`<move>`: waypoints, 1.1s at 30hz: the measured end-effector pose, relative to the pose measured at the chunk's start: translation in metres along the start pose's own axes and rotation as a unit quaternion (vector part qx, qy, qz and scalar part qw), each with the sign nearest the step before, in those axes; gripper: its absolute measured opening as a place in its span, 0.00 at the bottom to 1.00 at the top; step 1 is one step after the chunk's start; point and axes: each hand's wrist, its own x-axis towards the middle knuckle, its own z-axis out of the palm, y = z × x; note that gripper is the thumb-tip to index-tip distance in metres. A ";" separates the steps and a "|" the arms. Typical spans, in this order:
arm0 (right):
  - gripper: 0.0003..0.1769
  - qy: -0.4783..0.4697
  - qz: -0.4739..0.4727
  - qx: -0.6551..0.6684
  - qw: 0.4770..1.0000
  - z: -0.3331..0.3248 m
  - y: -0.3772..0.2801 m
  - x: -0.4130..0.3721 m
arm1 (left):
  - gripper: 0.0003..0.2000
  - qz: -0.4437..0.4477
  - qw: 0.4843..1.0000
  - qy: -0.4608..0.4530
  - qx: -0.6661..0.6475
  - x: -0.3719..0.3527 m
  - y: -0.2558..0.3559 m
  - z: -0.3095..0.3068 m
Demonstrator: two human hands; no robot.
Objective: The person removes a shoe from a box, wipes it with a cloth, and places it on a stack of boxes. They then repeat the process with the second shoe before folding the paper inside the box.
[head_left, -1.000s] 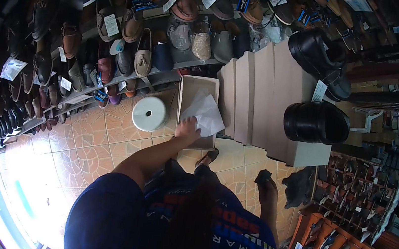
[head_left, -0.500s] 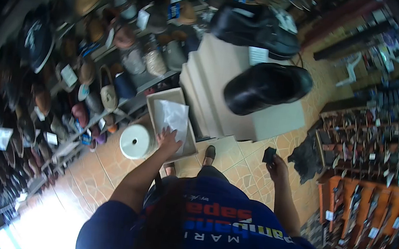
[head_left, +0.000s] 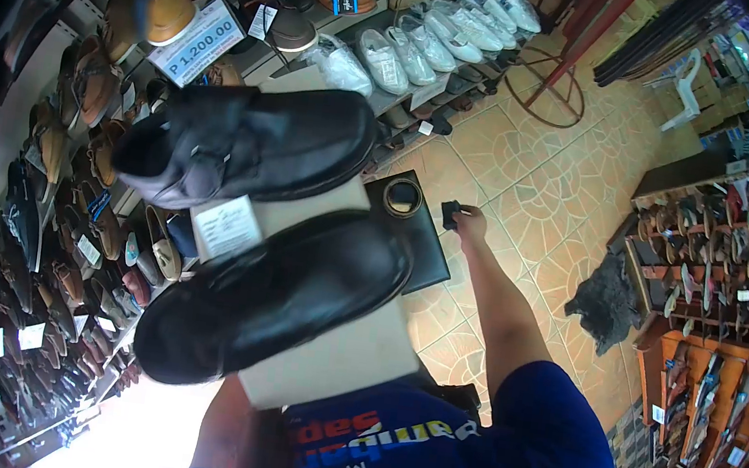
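My right hand [head_left: 471, 222] is closed around a small black block [head_left: 450, 215], over the tiled floor just right of a black flat-topped surface [head_left: 428, 255]. My left hand is hidden; only the forearm [head_left: 223, 426] shows below the shoes. Close to the camera, a black buckled shoe [head_left: 283, 143] and a second black shoe [head_left: 292, 294] rest on pale cardboard boxes [head_left: 340, 365]. A white label [head_left: 228, 226] lies between them. On the black surface sits a round object with a dark rim [head_left: 402, 197].
Shelves of brown shoes [head_left: 94, 83] line the left, with plastic-wrapped pairs [head_left: 420, 50] at the top. Racks of footwear [head_left: 709, 247] stand at the right beside a dark grey hide-like piece [head_left: 607, 303] on the floor. A red metal stand [head_left: 547, 87] is farther ahead.
The view has swung, and the black shoes now appear lower left. My left hand, earlier on white paper in an open box, is hidden. My right hand appears farther up and left, still holding the block.
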 end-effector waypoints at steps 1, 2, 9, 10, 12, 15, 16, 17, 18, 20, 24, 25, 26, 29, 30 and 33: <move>0.19 -0.005 -0.016 -0.033 0.999 0.016 0.003 0.017 | 0.27 -0.014 1.000 0.010 -0.019 -0.007 0.008 -0.002; 0.19 -0.012 -0.032 -0.066 0.997 0.033 -0.001 0.023 | 0.27 -0.026 0.999 0.018 -0.038 -0.014 0.016 -0.003; 0.19 -0.096 -0.168 -0.340 0.920 0.110 -0.019 0.010 | 0.24 -0.086 0.969 0.100 -0.207 -0.071 0.062 -0.032; 0.19 -0.112 -0.197 -0.397 0.890 0.117 -0.011 0.013 | 0.23 -0.087 0.962 0.116 -0.232 -0.079 0.070 -0.039; 0.20 -0.145 -0.256 -0.504 0.812 0.125 0.014 0.019 | 0.23 -0.082 0.945 0.153 -0.278 -0.092 0.086 -0.056; 0.19 -0.183 -0.213 -0.541 0.793 0.123 -0.001 0.009 | 0.21 -0.046 0.916 0.209 -0.339 -0.099 0.113 -0.088; 0.20 -0.178 -0.223 -0.541 0.791 0.122 -0.004 0.006 | 0.21 -0.027 0.905 0.228 -0.357 -0.099 0.122 -0.101; 0.20 -0.170 -0.225 -0.525 0.803 0.117 -0.011 0.000 | 0.21 -0.005 0.894 0.247 -0.375 -0.098 0.132 -0.115; 0.20 -0.161 -0.228 -0.508 0.815 0.108 -0.027 -0.010 | 0.20 0.018 0.880 0.266 -0.392 -0.097 0.139 -0.130; 0.21 -0.141 -0.247 -0.470 0.836 0.097 -0.038 -0.017 | 0.20 0.066 0.857 0.295 -0.417 -0.090 0.153 -0.161; 0.22 -0.127 -0.284 -0.350 0.884 0.051 -0.043 -0.003 | 0.17 0.244 0.831 0.282 -0.413 -0.079 0.162 -0.225; 0.20 -0.121 -0.271 -0.272 0.915 0.036 -0.043 0.002 | 0.17 0.243 0.832 0.291 -0.405 -0.084 0.178 -0.237; 0.18 -0.166 -0.286 -0.193 0.924 0.015 -0.041 0.011 | 0.17 0.275 0.838 0.277 -0.382 -0.079 0.174 -0.246; 0.18 -0.088 -0.217 0.015 0.972 -0.029 -0.086 -0.048 | 0.14 0.264 0.882 0.237 -0.311 -0.077 0.170 -0.253; 0.18 -0.103 -0.142 0.005 0.984 -0.046 -0.119 -0.093 | 0.14 0.274 0.890 0.225 -0.286 -0.064 0.151 -0.248; 0.20 -0.038 -0.163 0.028 0.986 -0.068 -0.169 -0.191 | 0.14 0.202 0.912 0.177 -0.310 -0.028 0.087 -0.217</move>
